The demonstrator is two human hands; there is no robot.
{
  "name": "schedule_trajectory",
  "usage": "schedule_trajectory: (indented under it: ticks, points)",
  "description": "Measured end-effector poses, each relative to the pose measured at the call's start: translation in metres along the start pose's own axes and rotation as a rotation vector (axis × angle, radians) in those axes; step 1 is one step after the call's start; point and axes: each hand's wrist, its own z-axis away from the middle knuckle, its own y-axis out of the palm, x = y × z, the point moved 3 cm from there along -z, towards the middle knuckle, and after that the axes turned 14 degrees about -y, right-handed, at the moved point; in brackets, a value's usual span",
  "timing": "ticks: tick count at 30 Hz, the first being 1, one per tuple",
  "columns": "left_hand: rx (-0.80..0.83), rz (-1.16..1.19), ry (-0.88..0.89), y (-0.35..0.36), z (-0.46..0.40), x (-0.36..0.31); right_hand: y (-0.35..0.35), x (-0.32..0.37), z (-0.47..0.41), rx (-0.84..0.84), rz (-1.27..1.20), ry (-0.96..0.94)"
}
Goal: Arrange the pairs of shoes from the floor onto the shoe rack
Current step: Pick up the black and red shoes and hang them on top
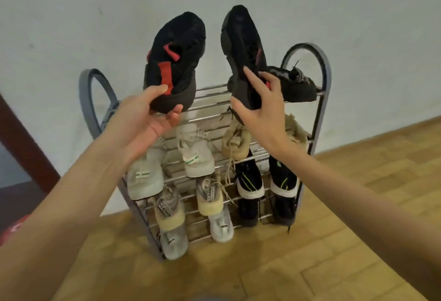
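1. Left hand (pixel 152 112): fingers and thumb curled round the heel of the left black-and-red shoe (pixel 175 61), gripping it toe-up over the top tier of the shoe rack (pixel 322 78).
2. Right hand (pixel 259 104): thumb and fingers clamped on the heel of the right black-and-red shoe (pixel 243 45), which is tilted toe-up, sole turned leftward.
3. Dark sneaker (pixel 296 84): lies on the top tier just right of the right fingertips, touching the held shoe.
4. Beige shoes (pixel 235 143): second tier, below the right palm.
5. White shoes with green marks (pixel 198 157): below the left fingers.
6. Black shoes with green stripes (pixel 249 179): lower right tier.
7. Wooden floor (pixel 358 205): beneath the rack.
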Motion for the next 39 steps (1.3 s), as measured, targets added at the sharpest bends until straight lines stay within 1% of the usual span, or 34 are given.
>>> schedule_trajectory:
  ticks: [4,7,12,16,19,22,26,28,30,32,33,34,36,39]
  points:
    - [-0.095,0.051,-0.041,-0.035,-0.008,-0.007,0.050,0.027,-0.014,0.134,-0.009,0.035]
    - [-0.156,0.126,-0.067,-0.047,-0.011,-0.008,0.080,0.042,-0.028,0.254,0.007,0.050]
    - [-0.231,0.320,-0.087,-0.061,-0.015,-0.013,0.123,0.053,-0.039,0.376,0.063,0.092]
    - [-0.258,0.321,-0.122,-0.071,-0.018,-0.014,0.147,0.057,-0.044,0.462,0.092,0.105]
    - [-0.246,0.319,-0.141,-0.079,-0.019,-0.015,0.157,0.060,-0.044,0.512,0.100,0.105]
    - [-0.230,0.172,-0.148,-0.088,-0.017,-0.019,0.164,0.055,-0.044,0.563,0.101,0.088]
    - [-0.212,-0.221,-0.134,-0.102,-0.008,-0.015,0.153,0.053,-0.042,0.608,0.034,0.059]
    - [-0.266,-0.409,-0.088,-0.109,-0.005,-0.010,0.141,0.057,-0.036,0.632,-0.027,0.051]
    - [-0.388,-0.626,0.032,-0.117,-0.004,-0.007,0.133,0.056,-0.028,0.616,-0.092,0.053]
    - [-0.566,-0.836,0.236,-0.124,-0.001,-0.004,0.129,0.051,-0.023,0.592,-0.140,0.068]
    - [-0.640,-0.900,0.343,-0.126,0.002,-0.003,0.129,0.051,-0.022,0.591,-0.146,0.065]
    - [-0.681,-0.937,0.430,-0.125,0.005,-0.002,0.129,0.049,-0.023,0.585,-0.143,0.049]
    - [-0.657,-0.966,0.533,-0.121,0.006,0.001,0.128,0.051,-0.024,0.557,-0.139,0.009]
    - [-0.628,-1.041,0.599,-0.120,-0.002,-0.001,0.133,0.055,-0.021,0.531,-0.140,-0.027]
